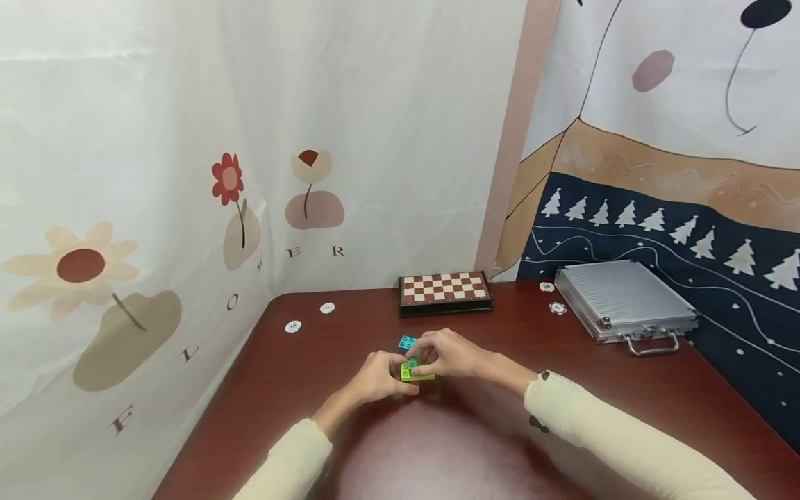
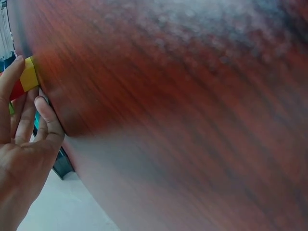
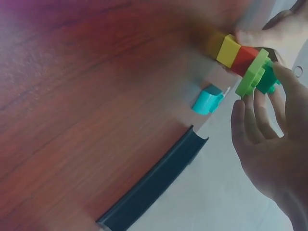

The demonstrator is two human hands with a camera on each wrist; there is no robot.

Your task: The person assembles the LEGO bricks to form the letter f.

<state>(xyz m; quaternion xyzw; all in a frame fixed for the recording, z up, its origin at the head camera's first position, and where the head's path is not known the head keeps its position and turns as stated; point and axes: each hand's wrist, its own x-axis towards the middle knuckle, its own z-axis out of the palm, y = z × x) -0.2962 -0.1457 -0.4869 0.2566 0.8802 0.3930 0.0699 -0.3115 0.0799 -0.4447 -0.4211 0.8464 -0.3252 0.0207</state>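
Curtains printed with flowers and a bear wall in a dark red bench [image 1: 300, 389]. At its far edge lie a silver case [image 1: 625, 300] and a folded chessboard [image 1: 445, 292], with white chips [image 1: 293, 326] scattered. Mid-bench, left hand [image 1: 375, 378] and right hand [image 1: 446, 354] both pinch a block stack [image 1: 415, 371]; a teal block [image 1: 407, 342] sits just behind.

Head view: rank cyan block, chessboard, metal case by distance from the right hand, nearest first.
From the right hand:
1. Cyan block, just left of the fingers on the table, almost touching.
2. Chessboard, straight behind, toward the back wall.
3. Metal case, far right, near the table's back corner.
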